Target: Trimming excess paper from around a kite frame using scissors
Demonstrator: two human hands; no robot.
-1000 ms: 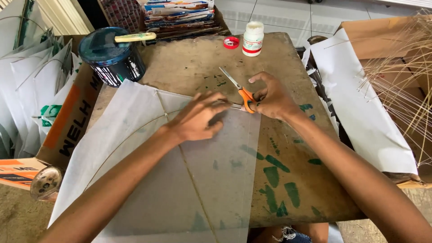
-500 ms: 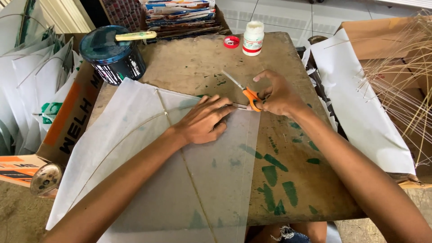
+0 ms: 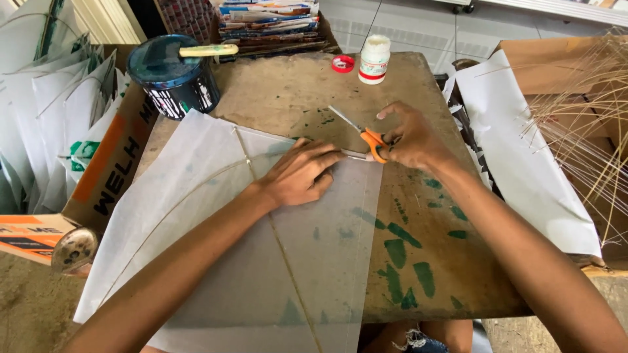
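A thin white paper sheet [image 3: 196,222] with slim sticks glued across it lies on a worn wooden board [image 3: 294,91]. My left hand [image 3: 297,175] presses flat on the sheet near its upper right corner, fingers pointing right. My right hand [image 3: 412,138] grips orange-handled scissors [image 3: 366,135] at that corner, blades angled up and to the left over the board. One stick [image 3: 281,245] runs down the middle of the sheet, and a curved one [image 3: 196,189] arcs across it.
A dark round tin [image 3: 171,76] with a brush handle laid across its top stands at the back left. A white bottle [image 3: 375,59] and red cap [image 3: 342,63] sit at the back. White paper [image 3: 523,157] and thin sticks [image 3: 589,124] lie right; finished paper pieces [image 3: 39,111] stand left.
My right hand has shifted slightly right and up with the scissors, whose blades now point further up-left. My left hand has stayed pressed on the sheet.
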